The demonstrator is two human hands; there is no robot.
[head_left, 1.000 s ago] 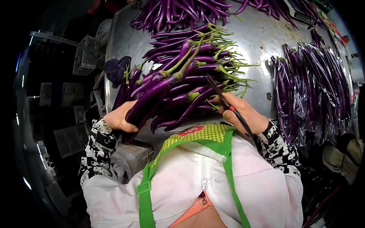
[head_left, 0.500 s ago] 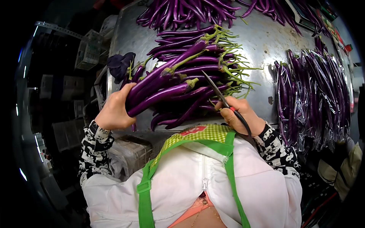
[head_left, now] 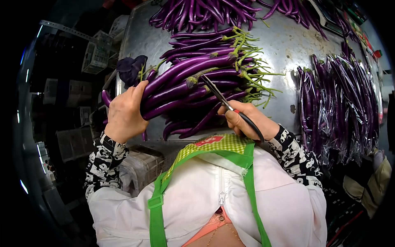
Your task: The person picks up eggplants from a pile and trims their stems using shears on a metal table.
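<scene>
My left hand point(head_left: 125, 111) is wrapped round the lower ends of several long purple eggplants point(head_left: 168, 94), held above a pile on the metal table. My right hand point(head_left: 251, 119) grips a pair of scissors point(head_left: 224, 99) with dark blades and black-and-red handles. The blade tips are at the stem end of one held eggplant; whether they touch it I cannot tell. Under and behind the bunch lies the pile of eggplants point(head_left: 201, 42), their green stems point(head_left: 259, 78) pointing right.
Eggplants in clear plastic bags point(head_left: 339, 103) lie on the right side of the metal table point(head_left: 284, 53). More loose eggplants point(head_left: 201, 14) are heaped at the back. A dark cloth bundle point(head_left: 131, 68) sits at the left edge, and a scale point(head_left: 325, 18) stands at the back right.
The scissors have moved left, bringing their tips to a held eggplant's stem end. The long green stem seen on the held bunch no longer shows. My left hand has shifted slightly and turned.
</scene>
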